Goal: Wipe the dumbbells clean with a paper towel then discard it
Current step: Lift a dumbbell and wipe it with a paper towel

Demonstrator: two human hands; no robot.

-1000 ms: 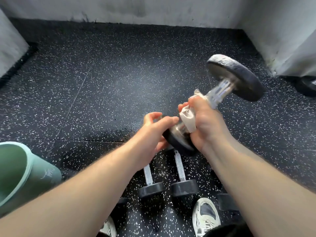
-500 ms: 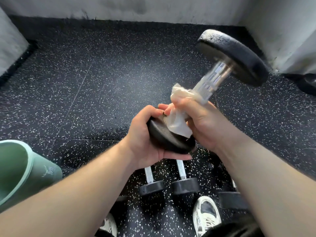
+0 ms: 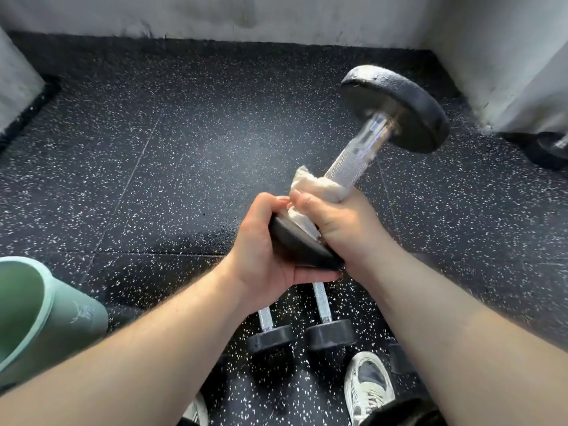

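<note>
I hold a black dumbbell (image 3: pixel 396 109) with a chrome handle tilted up and to the right, above the floor. My left hand (image 3: pixel 261 250) cups and grips its lower black head. My right hand (image 3: pixel 335 222) is wrapped round the lower part of the handle, with a white paper towel (image 3: pixel 319 186) squeezed between palm and bar. The towel bulges out above my fingers. The upper head is free in the air.
Two more dumbbells (image 3: pixel 330 333) lie on the speckled black rubber floor below my hands, by my shoes (image 3: pixel 367 392). A green bin (image 3: pixel 46 315) stands at lower left. White walls close the back and right; another dark weight (image 3: pixel 550 149) lies at the right edge.
My left hand went from just touching the lower head to gripping it from below. The dumbbell tipped more upright, and my right hand with the towel stays low on the handle.
</note>
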